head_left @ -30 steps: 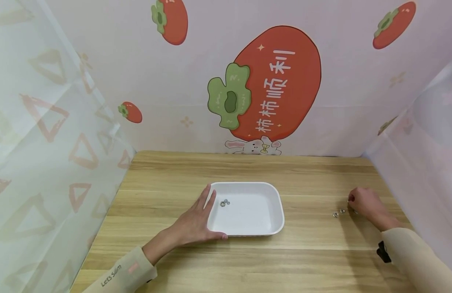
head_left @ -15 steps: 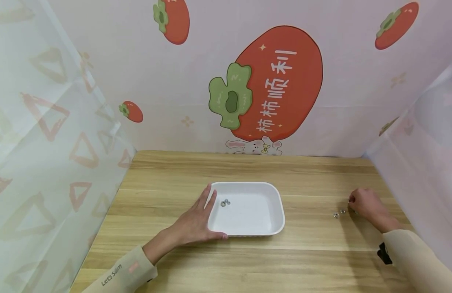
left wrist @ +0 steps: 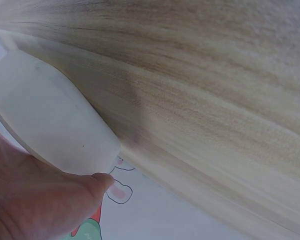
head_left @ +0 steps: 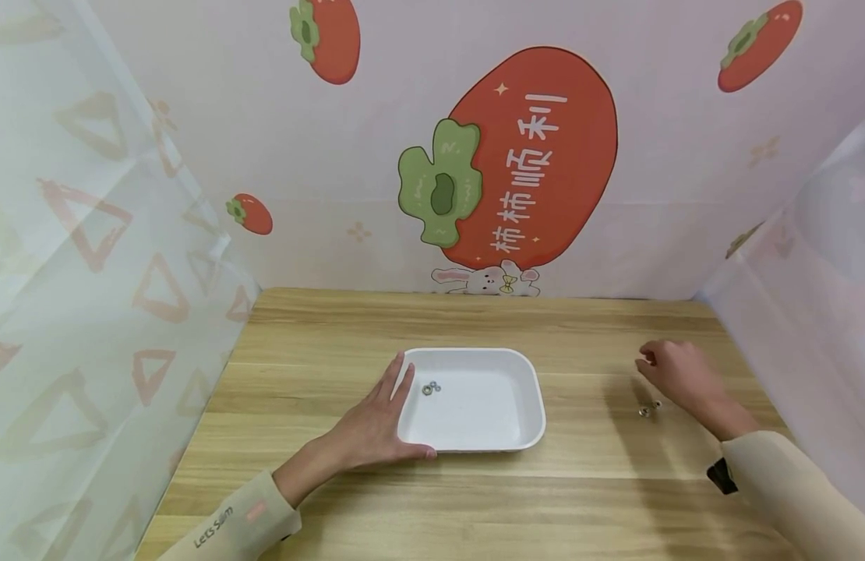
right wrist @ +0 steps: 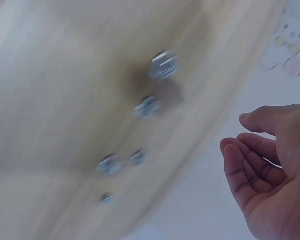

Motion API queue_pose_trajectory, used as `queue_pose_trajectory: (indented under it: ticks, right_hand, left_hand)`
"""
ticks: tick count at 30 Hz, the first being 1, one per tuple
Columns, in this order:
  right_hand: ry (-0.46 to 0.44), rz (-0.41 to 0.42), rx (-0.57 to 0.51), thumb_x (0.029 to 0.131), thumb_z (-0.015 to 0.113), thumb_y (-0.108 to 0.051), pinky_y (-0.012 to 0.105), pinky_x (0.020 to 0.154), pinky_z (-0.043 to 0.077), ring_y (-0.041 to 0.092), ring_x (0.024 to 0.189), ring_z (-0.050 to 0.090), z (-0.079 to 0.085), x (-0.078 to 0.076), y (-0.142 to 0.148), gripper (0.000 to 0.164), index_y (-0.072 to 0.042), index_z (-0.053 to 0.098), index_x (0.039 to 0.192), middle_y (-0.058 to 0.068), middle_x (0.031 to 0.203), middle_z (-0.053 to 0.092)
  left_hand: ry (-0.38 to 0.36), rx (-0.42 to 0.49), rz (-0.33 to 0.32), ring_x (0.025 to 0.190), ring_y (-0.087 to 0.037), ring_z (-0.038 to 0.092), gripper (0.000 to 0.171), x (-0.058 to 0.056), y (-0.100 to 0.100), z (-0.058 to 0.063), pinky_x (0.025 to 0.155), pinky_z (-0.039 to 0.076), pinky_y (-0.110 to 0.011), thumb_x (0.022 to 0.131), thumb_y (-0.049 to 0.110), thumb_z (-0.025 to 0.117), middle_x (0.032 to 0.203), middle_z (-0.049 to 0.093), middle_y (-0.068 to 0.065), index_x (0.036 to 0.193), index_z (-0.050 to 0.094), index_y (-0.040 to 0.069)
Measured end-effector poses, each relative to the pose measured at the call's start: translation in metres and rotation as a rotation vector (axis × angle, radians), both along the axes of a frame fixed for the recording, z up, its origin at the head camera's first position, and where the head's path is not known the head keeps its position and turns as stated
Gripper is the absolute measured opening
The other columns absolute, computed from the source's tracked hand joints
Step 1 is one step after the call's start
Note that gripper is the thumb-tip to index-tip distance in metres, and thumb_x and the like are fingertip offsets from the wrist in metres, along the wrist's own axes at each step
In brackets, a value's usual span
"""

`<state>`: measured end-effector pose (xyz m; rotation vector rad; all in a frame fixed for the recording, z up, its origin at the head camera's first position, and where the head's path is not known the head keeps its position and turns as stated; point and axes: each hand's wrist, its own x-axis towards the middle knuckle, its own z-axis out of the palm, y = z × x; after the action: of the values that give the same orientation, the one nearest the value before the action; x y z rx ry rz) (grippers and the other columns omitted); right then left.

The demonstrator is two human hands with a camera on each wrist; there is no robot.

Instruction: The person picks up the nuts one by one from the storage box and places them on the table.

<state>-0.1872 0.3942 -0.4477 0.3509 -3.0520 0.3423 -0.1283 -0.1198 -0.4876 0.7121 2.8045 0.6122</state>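
Note:
A white rectangular tray [head_left: 474,409] sits mid-table with several small metal nuts [head_left: 428,389] inside, near its left end. My left hand [head_left: 369,427] grips that end, thumb along the near side and fingers at the far left rim. In the left wrist view the thumb [left wrist: 97,181] presses the tray's outer wall [left wrist: 55,115]. Over at the right, my right hand [head_left: 685,382] hovers above the table, fingers loosely bent. The right wrist view shows a gap between its thumb and fingertips, with nothing visible there. Several loose nuts [right wrist: 148,106] lie on the wood below it, blurred.
The wooden table [head_left: 580,506] ends at a patterned cloth backdrop [head_left: 320,156] behind. Cloth side walls stand at left and right, the right one close to my right forearm. A dark strap [head_left: 722,475] shows at the right sleeve cuff.
My right hand has risen from the loose nuts and shifted slightly left and away from me, its thumb and fingertips now parted. The left hand and the tray have stayed put.

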Motion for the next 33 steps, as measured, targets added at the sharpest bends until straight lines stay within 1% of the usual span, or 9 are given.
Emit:
queue_pose_trajectory:
  ticks: [5,6,7,10,14,20,25,29,33]
  right_hand:
    - [0.036,0.057,-0.025,0.096,0.073,-0.007,0.056,0.073,0.061,0.039,0.084,0.074,0.016,-0.003,-0.039,0.022,0.012,0.074,0.107,0.027,0.098,0.075]
    - [0.050,0.073,-0.034,0.096,0.074,-0.007,0.056,0.075,0.062,0.039,0.086,0.075,0.018,-0.003,-0.046,0.025,0.012,0.075,0.112,0.027,0.101,0.075]
    - [0.061,0.087,-0.039,0.095,0.074,-0.007,0.055,0.075,0.062,0.037,0.086,0.075,0.020,-0.004,-0.054,0.023,0.011,0.075,0.111,0.025,0.101,0.075]
    - [0.087,0.128,-0.055,0.094,0.075,-0.006,0.050,0.072,0.062,0.029,0.081,0.073,0.026,-0.004,-0.076,0.014,0.005,0.078,0.103,0.018,0.095,0.076]
    - [0.137,0.183,-0.062,0.091,0.077,-0.005,0.044,0.067,0.060,0.021,0.073,0.067,0.032,-0.004,-0.104,0.005,-0.001,0.078,0.093,0.008,0.084,0.071]
    - [0.185,0.272,-0.083,0.087,0.081,-0.002,0.040,0.066,0.061,0.020,0.073,0.068,0.036,-0.007,-0.138,0.008,0.000,0.080,0.095,0.008,0.084,0.073]
    - [0.168,0.346,-0.096,0.087,0.084,-0.004,0.036,0.066,0.060,0.018,0.073,0.067,0.042,-0.010,-0.162,0.011,-0.001,0.080,0.096,0.008,0.086,0.075]
    - [0.117,0.379,-0.085,0.087,0.086,-0.009,0.033,0.068,0.062,0.017,0.077,0.069,0.046,-0.012,-0.180,0.015,-0.002,0.080,0.099,0.008,0.091,0.076]
    - [0.058,0.412,-0.071,0.089,0.086,-0.012,0.032,0.070,0.063,0.019,0.080,0.072,0.047,-0.014,-0.196,0.018,-0.003,0.082,0.103,0.008,0.096,0.078]
  left_hand:
    - [0.002,0.003,0.000,0.161,-0.041,0.018,0.139,0.000,0.000,-0.001,0.110,0.051,-0.055,0.076,0.081,0.076,0.177,-0.006,-0.020,0.169,0.011,0.001]
    - [0.001,0.007,0.001,0.161,-0.042,0.018,0.139,0.000,0.000,-0.001,0.110,0.051,-0.055,0.076,0.081,0.076,0.177,-0.005,-0.020,0.169,0.011,0.001]
    - [0.001,0.009,0.001,0.161,-0.042,0.018,0.139,0.000,0.000,-0.001,0.110,0.051,-0.055,0.076,0.081,0.076,0.177,-0.005,-0.020,0.169,0.011,0.001]
    - [0.002,0.013,-0.001,0.161,-0.041,0.018,0.139,0.000,-0.001,-0.001,0.111,0.050,-0.055,0.076,0.081,0.076,0.177,-0.005,-0.020,0.169,0.011,0.001]
    - [0.003,0.012,-0.004,0.161,-0.041,0.017,0.139,0.000,-0.001,-0.001,0.112,0.049,-0.055,0.076,0.081,0.076,0.177,-0.006,-0.020,0.169,0.010,0.001]
    - [-0.002,0.009,-0.009,0.162,-0.041,0.015,0.139,0.000,0.000,-0.001,0.113,0.048,-0.055,0.077,0.081,0.076,0.177,-0.006,-0.020,0.169,0.009,0.001]
    - [-0.002,0.008,-0.005,0.162,-0.041,0.016,0.139,0.000,0.000,0.000,0.112,0.049,-0.055,0.077,0.081,0.076,0.177,-0.006,-0.020,0.169,0.009,0.001]
    - [-0.005,0.002,-0.001,0.162,-0.041,0.016,0.140,-0.001,0.000,0.000,0.111,0.050,-0.055,0.077,0.082,0.075,0.177,-0.007,-0.019,0.169,0.008,0.002]
    - [-0.007,0.005,0.001,0.161,-0.042,0.017,0.139,-0.001,0.000,0.000,0.111,0.050,-0.056,0.077,0.081,0.076,0.177,-0.006,-0.020,0.169,0.009,0.001]
